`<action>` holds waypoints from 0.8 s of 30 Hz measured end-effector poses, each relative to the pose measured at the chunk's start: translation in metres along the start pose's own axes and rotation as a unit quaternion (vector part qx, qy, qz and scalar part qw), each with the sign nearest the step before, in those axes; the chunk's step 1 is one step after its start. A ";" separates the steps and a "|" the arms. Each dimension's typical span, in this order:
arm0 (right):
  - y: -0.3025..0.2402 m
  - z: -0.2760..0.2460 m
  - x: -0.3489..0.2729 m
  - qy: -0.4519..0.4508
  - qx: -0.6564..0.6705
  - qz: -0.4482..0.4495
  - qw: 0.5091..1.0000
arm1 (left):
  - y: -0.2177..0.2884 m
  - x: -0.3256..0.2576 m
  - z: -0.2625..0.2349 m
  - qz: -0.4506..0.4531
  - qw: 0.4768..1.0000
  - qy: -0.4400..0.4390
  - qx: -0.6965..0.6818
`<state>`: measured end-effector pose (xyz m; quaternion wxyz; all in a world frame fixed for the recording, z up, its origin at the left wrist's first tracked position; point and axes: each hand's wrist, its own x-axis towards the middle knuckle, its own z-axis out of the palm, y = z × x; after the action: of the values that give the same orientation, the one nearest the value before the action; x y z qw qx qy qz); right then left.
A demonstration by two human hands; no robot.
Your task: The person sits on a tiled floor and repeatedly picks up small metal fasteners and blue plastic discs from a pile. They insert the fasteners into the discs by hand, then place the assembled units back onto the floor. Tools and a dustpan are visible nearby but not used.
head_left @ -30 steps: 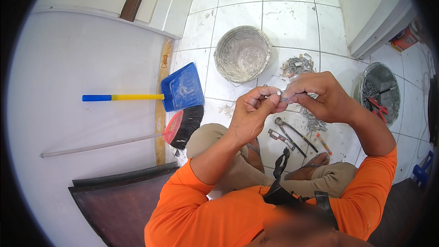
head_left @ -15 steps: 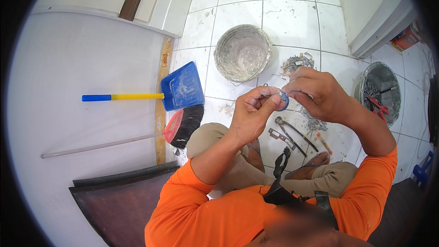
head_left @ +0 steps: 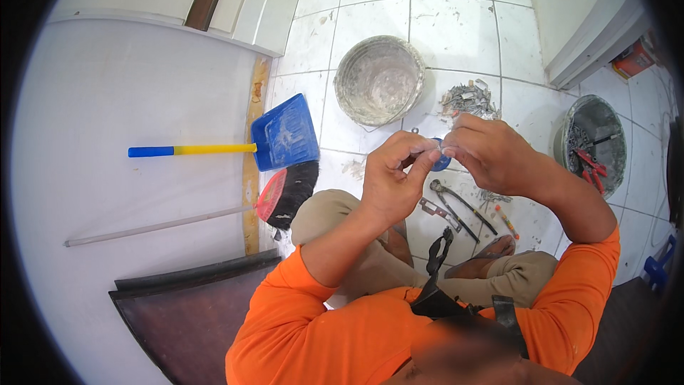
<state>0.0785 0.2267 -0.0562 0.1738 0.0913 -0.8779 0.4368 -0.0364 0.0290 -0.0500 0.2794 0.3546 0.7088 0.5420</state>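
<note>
The tiled floor (head_left: 456, 14) carries a grey bucket (head_left: 379, 78), a blue dustpan (head_left: 285, 132) and pliers (head_left: 456, 207). Above them, the left hand (head_left: 392, 178) and the right hand (head_left: 491, 150) pinch together on a small blue round piece (head_left: 440, 160).

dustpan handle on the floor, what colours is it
Yellow with a blue grip end, on the dustpan handle; head view.

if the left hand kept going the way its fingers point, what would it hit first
Probably the small blue piece pinched between both hands, then the right hand just beyond. The left hand has its fingertips pointing right, toward them; depth is hard to judge.
</note>
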 end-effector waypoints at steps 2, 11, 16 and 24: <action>-0.001 -0.003 0.000 -0.035 0.056 0.056 0.996 | -0.004 0.001 -0.003 0.053 0.997 -0.008 0.053; -0.006 -0.017 0.004 0.022 0.114 0.072 0.991 | 0.000 0.000 0.002 -0.057 0.982 -0.016 -0.178; -0.005 -0.011 0.001 0.056 0.084 0.019 0.995 | 0.007 0.002 -0.002 -0.121 0.967 -0.044 -0.220; -0.005 -0.008 -0.002 0.059 0.035 -0.013 0.998 | 0.012 0.001 -0.002 -0.139 0.959 -0.053 -0.241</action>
<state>0.0836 0.2301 -0.0486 0.2275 0.0832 -0.8492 0.4692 -0.0358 0.0307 -0.0377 0.4661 0.2029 0.5839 0.6330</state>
